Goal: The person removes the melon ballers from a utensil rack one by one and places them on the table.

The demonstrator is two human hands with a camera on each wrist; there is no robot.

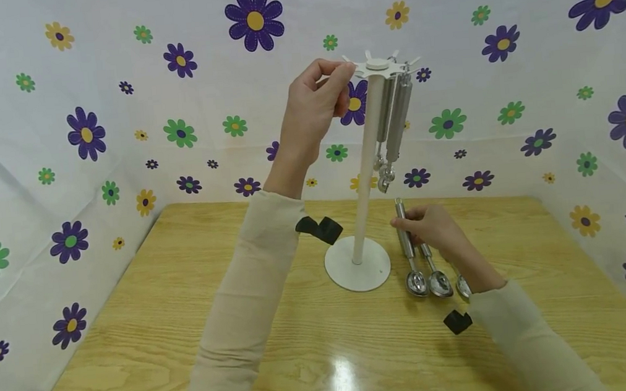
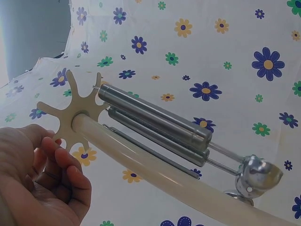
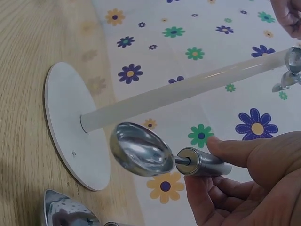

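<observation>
A pale rack point(image 1: 365, 172) stands upright on a round white base point(image 1: 348, 273), with a star-shaped ring of hooks point(image 2: 70, 108) at its top. My left hand point(image 1: 316, 99) pinches one of these hooks between thumb and fingers. Several steel scoops point(image 2: 155, 115) hang by their handles from hooks on the right side. My right hand point(image 1: 436, 231) holds a steel scoop point(image 3: 141, 150) by its thick cylindrical handle point(image 1: 405, 237), bowl downward. It is beside the rack's base, near two other scoops point(image 1: 439, 284) point(image 1: 462, 287), partly hidden by the hand and wrist.
A wooden table point(image 1: 191, 330) carries the rack and the loose scoops. Behind it hangs a white cloth point(image 1: 193, 38) printed with purple, green and yellow flowers. Black wrist mounts point(image 1: 327, 230) stick out from both sleeves.
</observation>
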